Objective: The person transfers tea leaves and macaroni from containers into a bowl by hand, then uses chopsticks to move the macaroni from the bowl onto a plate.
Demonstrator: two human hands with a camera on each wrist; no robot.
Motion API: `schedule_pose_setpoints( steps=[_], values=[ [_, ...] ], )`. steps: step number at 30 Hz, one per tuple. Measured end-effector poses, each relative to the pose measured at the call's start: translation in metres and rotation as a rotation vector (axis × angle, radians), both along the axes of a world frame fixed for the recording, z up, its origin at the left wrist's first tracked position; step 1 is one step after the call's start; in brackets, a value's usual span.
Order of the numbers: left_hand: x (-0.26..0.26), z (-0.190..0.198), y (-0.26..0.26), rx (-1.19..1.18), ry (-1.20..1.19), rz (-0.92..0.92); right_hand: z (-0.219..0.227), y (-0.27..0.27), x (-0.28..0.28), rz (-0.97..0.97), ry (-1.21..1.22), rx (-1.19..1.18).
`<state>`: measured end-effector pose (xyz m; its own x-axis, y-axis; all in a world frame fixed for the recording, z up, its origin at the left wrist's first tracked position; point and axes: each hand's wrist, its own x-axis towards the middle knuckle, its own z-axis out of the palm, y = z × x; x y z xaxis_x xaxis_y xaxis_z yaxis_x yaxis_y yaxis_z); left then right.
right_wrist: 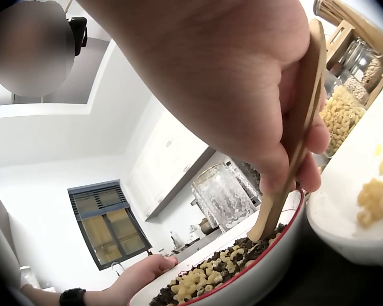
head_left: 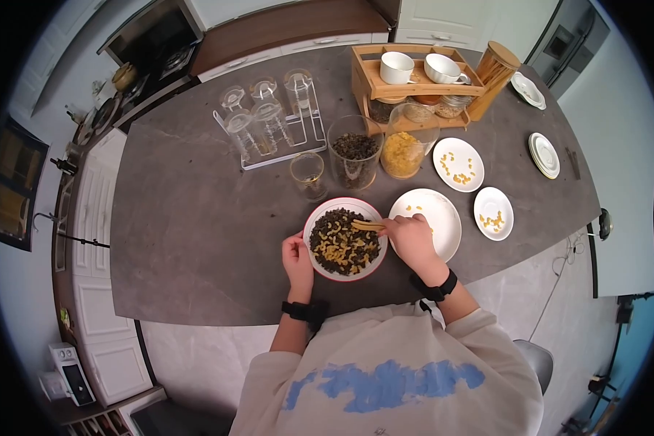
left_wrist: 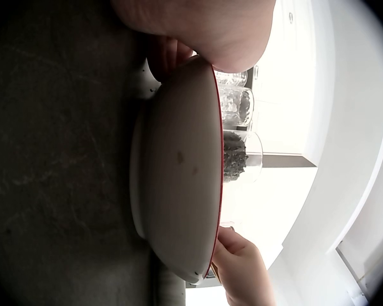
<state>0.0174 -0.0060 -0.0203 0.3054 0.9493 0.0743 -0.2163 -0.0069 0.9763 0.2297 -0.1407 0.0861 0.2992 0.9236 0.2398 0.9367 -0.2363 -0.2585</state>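
Note:
A white bowl with a red rim [head_left: 347, 277] holds dark dried bits mixed with yellow elbow macaroni [head_left: 339, 247]. My left hand [head_left: 296, 263] grips its left side, thumb at the rim and fingers against the outer wall. Wooden tongs [right_wrist: 292, 150] are pinched in my right hand [head_left: 414, 245], their tips down in the bowl's contents near the right rim. Just right of the bowl lies a large white plate [head_left: 443, 225] with a few macaroni pieces; my right hand partly covers it.
Behind the bowl stand a glass jar of dark bits [head_left: 356, 149], a jar of macaroni [head_left: 403, 154] and a small glass [head_left: 309, 178]. Two smaller plates with macaroni [head_left: 458, 154] [head_left: 493, 207] sit to the right. A glass rack [head_left: 287, 155] and wooden shelf [head_left: 374, 89] are farther back.

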Motion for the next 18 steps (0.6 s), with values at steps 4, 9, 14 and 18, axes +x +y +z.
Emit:
schedule_pose_setpoints(
  steps=[4,9,14,18],
  values=[
    [0.001,0.0,0.0,0.001,-0.016,0.005,0.006,-0.008,0.003,-0.035,-0.024,0.053],
    [0.001,0.003,-0.001,0.001,-0.005,0.006,0.018,-0.032,0.016,-0.149,-0.003,-0.006],
    [0.001,0.0,-0.001,-0.007,-0.018,0.004,0.018,-0.061,0.03,-0.247,-0.026,-0.041],
    [0.0,-0.004,0.0,0.006,-0.012,0.006,0.014,-0.071,0.033,-0.302,-0.022,-0.032]
  ],
)
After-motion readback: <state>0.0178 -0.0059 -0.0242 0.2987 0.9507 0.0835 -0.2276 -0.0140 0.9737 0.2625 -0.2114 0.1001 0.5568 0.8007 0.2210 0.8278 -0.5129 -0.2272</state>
